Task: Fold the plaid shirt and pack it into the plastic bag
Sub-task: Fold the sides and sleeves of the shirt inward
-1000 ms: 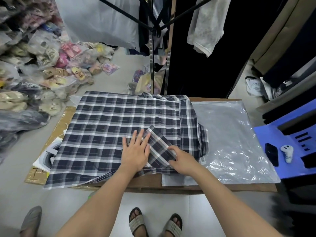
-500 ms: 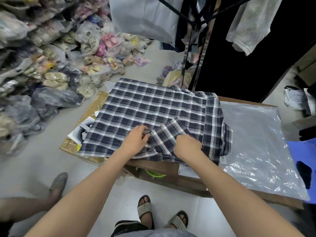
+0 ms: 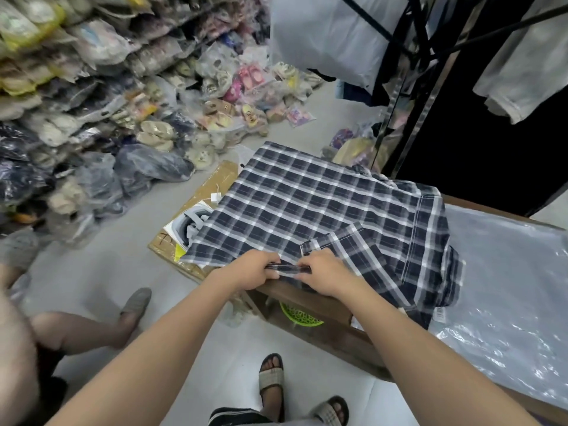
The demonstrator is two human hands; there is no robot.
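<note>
Fingers (image 3: 272,266) of the left hand (image 3: 247,272) and right hand (image 3: 325,272) pinched the shirt (image 3: 307,204) hem, seemingly to fold it upward.

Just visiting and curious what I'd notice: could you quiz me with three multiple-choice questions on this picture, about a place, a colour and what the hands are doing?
1. Where is the plastic bag? A on a chair; B on the table, right of the plaid shirt; C in a drawer.
2. What colour is the basket under the tabletop? A red; B blue; C green.
3. What are the left hand and right hand doing? A pinching the shirt's near edge; B lying flat; C holding the bag.
Answers: B, it lies flat beside the shirt; C, bright green shows below the wood; A, both hands' fingers curl on the hem.
</note>
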